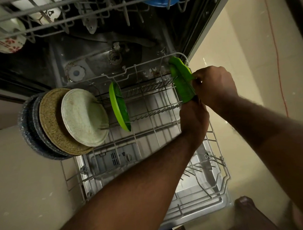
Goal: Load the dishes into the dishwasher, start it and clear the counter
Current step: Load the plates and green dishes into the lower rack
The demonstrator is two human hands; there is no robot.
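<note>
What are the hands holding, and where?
A green plate, by its rim: the right hand pinches the side edge, the left hand grips the lower end.

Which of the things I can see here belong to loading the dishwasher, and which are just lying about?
Part of the job: green plate, held by left hand and right hand; lower rack; second green plate, white plate, tan plate, blue plate, all standing in it.
Just lying about: red cord on the floor; wooden stool.
</note>
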